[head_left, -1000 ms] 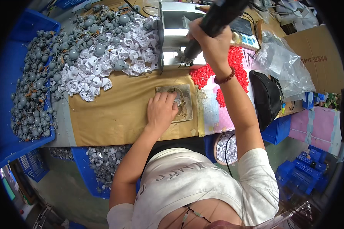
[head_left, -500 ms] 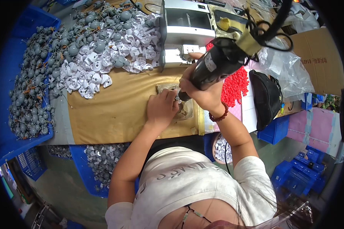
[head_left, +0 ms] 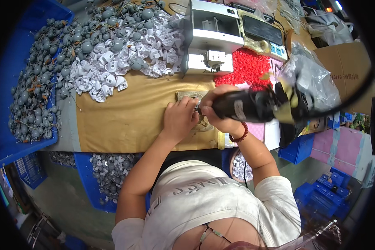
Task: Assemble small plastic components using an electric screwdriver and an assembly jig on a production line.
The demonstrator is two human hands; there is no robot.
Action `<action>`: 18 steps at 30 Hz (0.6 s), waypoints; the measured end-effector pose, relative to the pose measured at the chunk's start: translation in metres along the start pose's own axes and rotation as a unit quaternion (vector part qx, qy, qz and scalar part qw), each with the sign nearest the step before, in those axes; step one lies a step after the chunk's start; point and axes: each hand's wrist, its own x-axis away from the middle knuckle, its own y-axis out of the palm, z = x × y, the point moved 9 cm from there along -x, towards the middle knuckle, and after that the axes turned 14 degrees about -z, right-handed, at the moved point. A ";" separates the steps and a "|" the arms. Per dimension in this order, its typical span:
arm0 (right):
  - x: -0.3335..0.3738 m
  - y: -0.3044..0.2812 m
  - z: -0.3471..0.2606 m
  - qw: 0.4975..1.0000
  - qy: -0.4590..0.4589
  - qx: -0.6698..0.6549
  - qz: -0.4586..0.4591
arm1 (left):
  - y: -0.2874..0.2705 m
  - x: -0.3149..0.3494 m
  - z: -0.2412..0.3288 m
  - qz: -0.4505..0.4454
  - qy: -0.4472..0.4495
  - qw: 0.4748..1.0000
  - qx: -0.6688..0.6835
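My right hand point(head_left: 227, 126) is wrapped round a black electric screwdriver point(head_left: 248, 106). The tool lies nearly level, its cable end out to the right and its tip pointing left. Just beside that tip, my left hand point(head_left: 179, 120) has its fingers bent together over a small part that they mostly hide; its kind cannot be made out. Both hands are above a flat, worn work block point(head_left: 206, 126) on the brown table covering point(head_left: 125, 125).
White plastic pieces point(head_left: 104, 79) and grey round parts with wires point(head_left: 87, 46) are heaped at the left, spilling from a blue bin point(head_left: 4, 154). Behind my hands stand a white-and-grey machine point(head_left: 216, 37) and a pile of small red pieces point(head_left: 250, 66). A black pouch point(head_left: 288, 134) lies right.
The screwdriver has swung from a steep tilt to nearly level, its rear end moving right and toward me. My left hand stays by its tip. The view has shifted slightly.
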 end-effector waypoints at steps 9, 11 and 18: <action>-0.004 -0.002 -0.006 0.999 -0.020 0.019 -0.019 | 0.004 0.001 -0.003 0.009 -0.005 1.000 0.000; -0.004 -0.005 0.000 1.000 -0.001 0.011 -0.024 | 0.003 0.001 -0.004 0.012 -0.007 1.000 0.005; -0.010 -0.012 -0.012 0.998 -0.056 -0.042 0.009 | 0.002 0.002 -0.002 0.010 -0.002 1.000 0.007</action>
